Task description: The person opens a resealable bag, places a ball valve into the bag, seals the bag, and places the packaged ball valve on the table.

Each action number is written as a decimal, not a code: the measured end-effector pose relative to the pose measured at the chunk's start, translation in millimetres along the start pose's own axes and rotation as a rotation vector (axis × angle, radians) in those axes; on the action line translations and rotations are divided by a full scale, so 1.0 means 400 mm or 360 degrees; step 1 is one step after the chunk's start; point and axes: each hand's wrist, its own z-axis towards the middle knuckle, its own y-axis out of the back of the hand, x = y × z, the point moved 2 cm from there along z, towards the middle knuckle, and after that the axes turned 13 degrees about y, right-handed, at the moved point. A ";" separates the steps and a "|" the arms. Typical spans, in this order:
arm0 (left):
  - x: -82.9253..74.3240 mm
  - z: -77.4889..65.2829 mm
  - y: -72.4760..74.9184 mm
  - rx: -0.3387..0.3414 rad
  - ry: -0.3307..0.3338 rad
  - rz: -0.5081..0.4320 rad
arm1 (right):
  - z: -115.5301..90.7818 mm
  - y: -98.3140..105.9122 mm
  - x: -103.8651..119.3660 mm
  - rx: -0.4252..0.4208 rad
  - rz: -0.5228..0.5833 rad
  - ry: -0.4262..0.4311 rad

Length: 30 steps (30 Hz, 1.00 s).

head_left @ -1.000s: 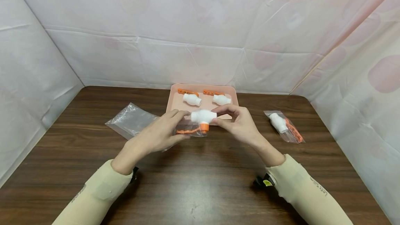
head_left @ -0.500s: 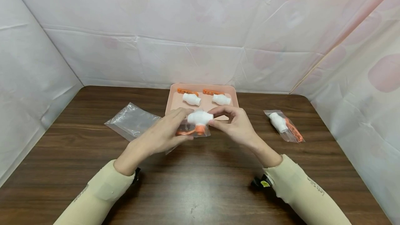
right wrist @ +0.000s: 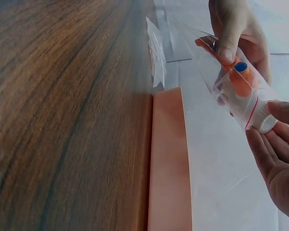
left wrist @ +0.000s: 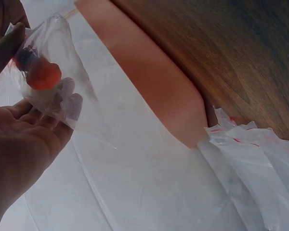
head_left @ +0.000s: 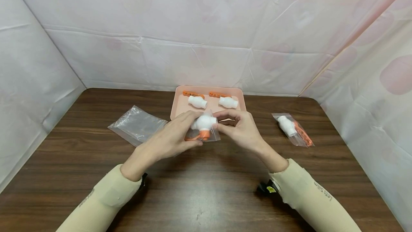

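Above the front edge of the pink tray (head_left: pixel 210 109), both hands hold a white plastic ball valve (head_left: pixel 206 122) with an orange stem and handle. A clear zip bag (head_left: pixel 215 137) surrounds most of it. My left hand (head_left: pixel 167 135) grips valve and bag from the left, thumb below and fingers behind. My right hand (head_left: pixel 243 130) pinches the valve's right end at the bag's mouth. In the right wrist view, the bag's red seal line (right wrist: pixel 253 111) crosses near the valve's white end, beside the right fingertips. The left hand hides part of the orange handle.
Two white valve bodies (head_left: pixel 197 102) lie in the tray, an orange handle (head_left: pixel 220 95) behind each. Flat clear zip bags (head_left: pixel 136 122) lie to the left on the brown table (head_left: pixel 199 189). A bagged valve (head_left: pixel 286 126) lies to the right. Fabric walls (head_left: pixel 193 28) enclose the table.
The valve has shifted slightly left and deeper into the bag, whose edge now reaches its right end. The right hand has moved slightly left with it.
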 end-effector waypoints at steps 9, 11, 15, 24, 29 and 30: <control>-0.010 0.003 -0.003 -0.0106 -0.0107 -0.0027 | 0.007 -0.008 -0.002 -0.0040 0.0069 0.0041; -0.012 0.004 -0.004 -0.0122 -0.0119 -0.0032 | 0.007 -0.010 0.000 -0.0052 0.0064 0.0049; -0.014 0.006 -0.008 -0.0141 -0.0079 -0.0020 | 0.010 -0.012 0.006 -0.0036 -0.0043 0.0065; -0.008 0.006 -0.005 -0.0251 0.0094 0.0057 | 0.006 0.003 -0.048 -0.0012 0.0033 0.0122; -0.005 0.006 -0.004 -0.0335 0.0162 0.0040 | -0.004 0.008 -0.085 0.0043 -0.0012 -0.0134; -0.004 0.006 -0.004 -0.0352 0.0165 0.0037 | -0.006 0.006 -0.091 0.0086 -0.0010 -0.0207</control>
